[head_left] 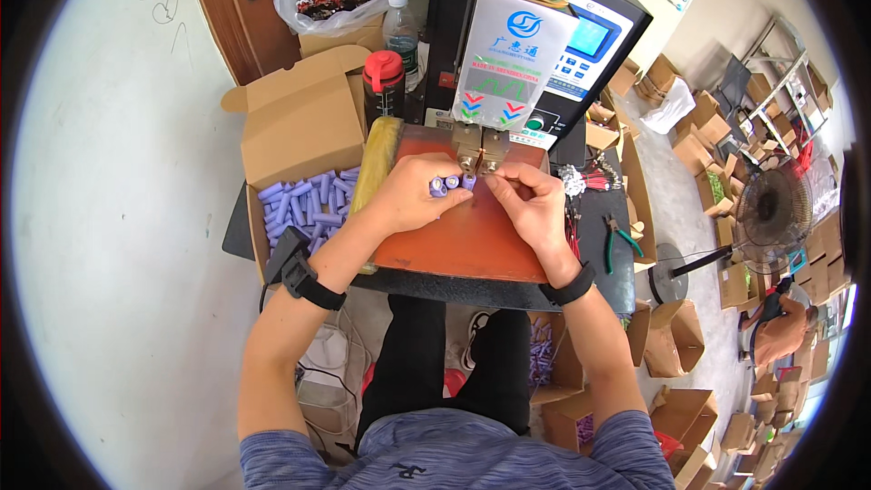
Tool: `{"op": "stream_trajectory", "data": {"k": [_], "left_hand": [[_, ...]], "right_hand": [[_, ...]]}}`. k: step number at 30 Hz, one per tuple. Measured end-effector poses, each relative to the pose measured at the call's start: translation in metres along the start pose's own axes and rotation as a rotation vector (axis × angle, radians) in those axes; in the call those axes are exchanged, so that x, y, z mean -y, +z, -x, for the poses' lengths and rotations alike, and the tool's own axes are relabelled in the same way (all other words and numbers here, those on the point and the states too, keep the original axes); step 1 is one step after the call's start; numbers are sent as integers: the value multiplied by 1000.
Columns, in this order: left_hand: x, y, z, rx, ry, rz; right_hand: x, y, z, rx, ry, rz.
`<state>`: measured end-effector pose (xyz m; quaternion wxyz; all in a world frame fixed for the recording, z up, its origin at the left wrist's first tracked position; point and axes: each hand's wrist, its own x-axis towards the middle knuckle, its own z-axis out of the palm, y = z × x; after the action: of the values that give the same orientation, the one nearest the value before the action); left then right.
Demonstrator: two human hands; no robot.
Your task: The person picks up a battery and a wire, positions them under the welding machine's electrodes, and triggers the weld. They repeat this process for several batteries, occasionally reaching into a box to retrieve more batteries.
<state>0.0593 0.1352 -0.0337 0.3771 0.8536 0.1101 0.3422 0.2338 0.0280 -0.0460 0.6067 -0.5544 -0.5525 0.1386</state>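
My left hand point(419, 192) is closed around a few purple cylindrical battery cells point(452, 183), their ends facing up side by side. Right under the two metal electrode tips point(479, 161) of a spot welder point(517, 54), the rightmost cell stands close to the tips; whether they touch I cannot tell. My right hand point(529, 204) is on the other side of the tips, thumb and forefinger pinched together beside that cell. What lies between those fingertips is too small to make out. Both hands are over an orange-brown work mat point(463, 245).
An open cardboard box point(299, 132) of loose purple cells stands at the left, beside a yellow wrapped roll point(381, 159). Behind are a red-lidded bottle point(384, 82) and a clear water bottle point(400, 32). Wire leads point(594, 177) and green-handled pliers point(619, 240) lie at the right.
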Motion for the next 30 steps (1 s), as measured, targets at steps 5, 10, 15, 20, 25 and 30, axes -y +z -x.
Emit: {"op": "stream_trajectory", "data": {"k": [5, 10, 15, 20, 25, 30], "left_hand": [[-4, -1, 1, -13, 29, 1], [-5, -2, 1, -19, 87, -128], [-3, 1, 2, -29, 63, -132], [2, 2, 1, -27, 61, -115], [0, 0, 2, -12, 52, -114], [-7, 0, 1, 4, -32, -71]], "right_hand": [[0, 1, 1, 26, -15, -41], [-2, 1, 2, 24, -29, -65], [4, 2, 1, 12, -30, -12], [5, 2, 0, 35, -23, 44], [8, 3, 0, 55, -2, 64], [7, 3, 0, 63, -51, 87]]}}
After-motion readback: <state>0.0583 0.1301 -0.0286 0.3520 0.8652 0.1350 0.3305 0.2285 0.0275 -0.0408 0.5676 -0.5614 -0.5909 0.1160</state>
